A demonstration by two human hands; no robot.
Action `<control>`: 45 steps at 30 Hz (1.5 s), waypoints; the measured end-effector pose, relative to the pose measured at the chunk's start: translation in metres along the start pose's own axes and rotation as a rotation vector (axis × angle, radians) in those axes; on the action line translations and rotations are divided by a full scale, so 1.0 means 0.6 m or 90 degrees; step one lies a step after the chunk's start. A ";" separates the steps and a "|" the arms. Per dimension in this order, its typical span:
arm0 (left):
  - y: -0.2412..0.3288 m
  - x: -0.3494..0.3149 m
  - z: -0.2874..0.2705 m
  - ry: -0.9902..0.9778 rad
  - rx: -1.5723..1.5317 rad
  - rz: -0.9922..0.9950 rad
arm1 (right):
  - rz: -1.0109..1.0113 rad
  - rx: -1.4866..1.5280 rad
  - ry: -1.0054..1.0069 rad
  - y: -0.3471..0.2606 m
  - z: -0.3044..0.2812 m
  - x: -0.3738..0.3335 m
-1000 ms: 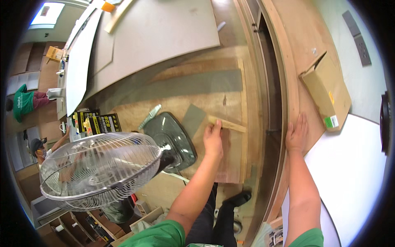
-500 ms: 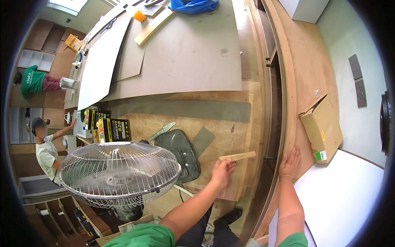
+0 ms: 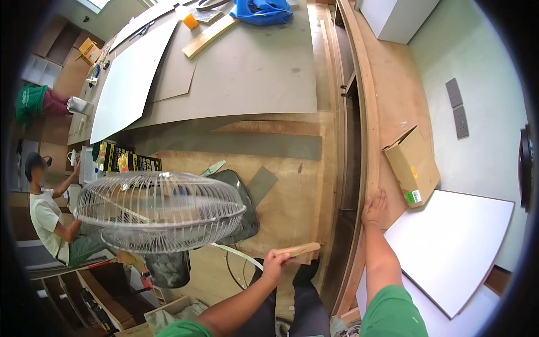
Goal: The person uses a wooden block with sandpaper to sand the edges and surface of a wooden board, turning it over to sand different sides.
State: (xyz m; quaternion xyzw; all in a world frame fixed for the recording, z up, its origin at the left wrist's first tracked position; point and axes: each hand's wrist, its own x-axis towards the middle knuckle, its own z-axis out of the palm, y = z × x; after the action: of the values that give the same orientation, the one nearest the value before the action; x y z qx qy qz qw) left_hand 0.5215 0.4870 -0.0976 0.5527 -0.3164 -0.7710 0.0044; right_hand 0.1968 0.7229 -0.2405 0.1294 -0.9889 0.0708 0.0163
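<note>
My left hand (image 3: 274, 266) is closed around one end of a short strip of wood (image 3: 300, 249). The strip points right, above the floor beside the cabinet's front edge. My right hand (image 3: 374, 208) lies flat on the plywood counter (image 3: 396, 112), fingers stretched forward, holding nothing. Just right of those fingers sits a brown cardboard box (image 3: 414, 167) with a loose flap. A white panel (image 3: 449, 253) lies beside my right forearm.
A caged fan (image 3: 160, 216) stands to the left, its base (image 3: 236, 196) on a plywood sheet. Behind is a large worktable (image 3: 252, 84) with boards and a blue bag (image 3: 263, 11). Adhesive boxes (image 3: 126, 159) and a person in white (image 3: 48, 216) are at left.
My left hand has moved back toward my body and left with the wood strip. The whole view has shifted; my right hand stays flat on the counter.
</note>
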 end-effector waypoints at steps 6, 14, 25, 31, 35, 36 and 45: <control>-0.004 -0.132 -0.107 0.066 0.021 0.020 | 0.088 0.005 -0.170 -0.094 -0.089 0.013; 0.041 -0.262 -0.113 0.028 0.019 0.053 | 0.124 0.410 -0.405 -0.187 -0.214 -0.185; 0.159 -0.397 -0.158 -0.023 -0.071 0.190 | -0.221 0.183 -0.839 -0.186 -0.465 -0.417; 0.203 -0.444 -0.139 -0.074 -0.066 0.168 | -0.739 -0.080 -0.434 -0.185 -0.441 -0.316; 0.193 -0.459 -0.194 -0.045 -0.035 0.166 | 0.082 0.497 -0.886 -0.354 -0.568 -0.295; 0.189 -0.464 -0.192 -0.059 -0.024 0.147 | 0.160 0.562 -0.938 -0.371 -0.600 -0.301; 0.155 -0.465 -0.174 -0.110 -0.027 0.112 | 0.137 0.697 -1.104 -0.396 -0.632 -0.324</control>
State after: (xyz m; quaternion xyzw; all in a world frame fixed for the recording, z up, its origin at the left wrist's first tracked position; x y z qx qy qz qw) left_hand 0.6874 0.4616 0.1657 0.4542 -0.3467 -0.8187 0.0566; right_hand 0.4514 0.5996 0.1574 0.0367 -0.4993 0.3952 -0.7702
